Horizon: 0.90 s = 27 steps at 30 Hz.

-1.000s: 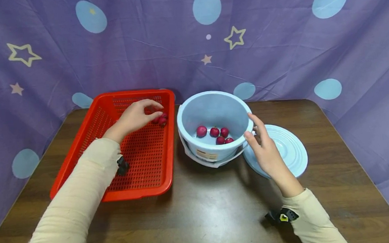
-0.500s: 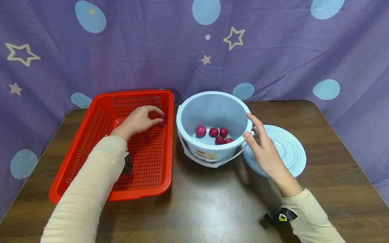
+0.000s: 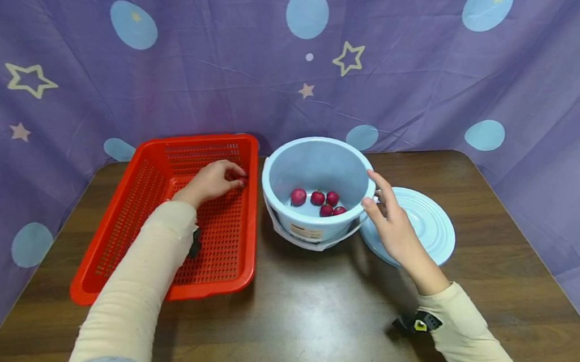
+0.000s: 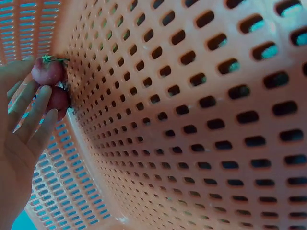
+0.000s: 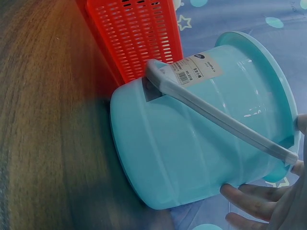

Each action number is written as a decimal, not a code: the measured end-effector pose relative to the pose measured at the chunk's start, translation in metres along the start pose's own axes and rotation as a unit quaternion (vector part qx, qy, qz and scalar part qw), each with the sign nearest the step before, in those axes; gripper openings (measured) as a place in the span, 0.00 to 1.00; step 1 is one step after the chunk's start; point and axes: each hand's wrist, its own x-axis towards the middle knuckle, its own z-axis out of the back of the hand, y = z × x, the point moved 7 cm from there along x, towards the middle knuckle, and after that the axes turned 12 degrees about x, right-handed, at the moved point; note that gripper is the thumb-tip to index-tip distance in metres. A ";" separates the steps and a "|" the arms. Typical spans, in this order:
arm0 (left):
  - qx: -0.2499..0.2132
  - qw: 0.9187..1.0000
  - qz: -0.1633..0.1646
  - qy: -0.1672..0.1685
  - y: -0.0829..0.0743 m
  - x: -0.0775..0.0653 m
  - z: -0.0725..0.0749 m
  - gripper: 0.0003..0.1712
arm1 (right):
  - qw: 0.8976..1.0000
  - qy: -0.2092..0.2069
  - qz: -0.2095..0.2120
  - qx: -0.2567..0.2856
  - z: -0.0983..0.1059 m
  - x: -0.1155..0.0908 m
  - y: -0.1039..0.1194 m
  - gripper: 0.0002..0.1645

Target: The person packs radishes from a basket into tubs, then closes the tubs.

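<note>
Against purple cloth (image 3: 240,65), left hand (image 3: 210,181) has lowered, fingers seemingly gripping round red fruits (image 4: 48,73); right hand (image 3: 396,229), fingers spread, touches blue plastic bucket (image 5: 192,143).

On the counter (image 3: 300,316), the basket (image 3: 247,252) stands at the left, the bucket (image 3: 314,162) just right of it, and the lid (image 3: 434,232) right of the bucket. Five radishes (image 3: 298,197) lie in the bucket; two more (image 4: 48,74) sit inside the basket by its right wall, at the left hand (image 3: 210,181). The right hand (image 3: 396,229) touches the bucket's right side. A cloth (image 3: 415,80) hangs behind everything.
</note>
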 end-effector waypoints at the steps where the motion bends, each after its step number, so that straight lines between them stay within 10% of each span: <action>1: 0.004 1.000 -0.003 0.000 0.000 0.000 -0.001 0.14 | 1.000 0.000 0.000 0.000 0.000 0.000 0.000 0.33; 27: 0.085 0.996 -0.020 -0.016 0.005 0.000 0.003 0.18 | 1.000 0.002 0.010 0.016 -0.001 0.001 -0.001 0.33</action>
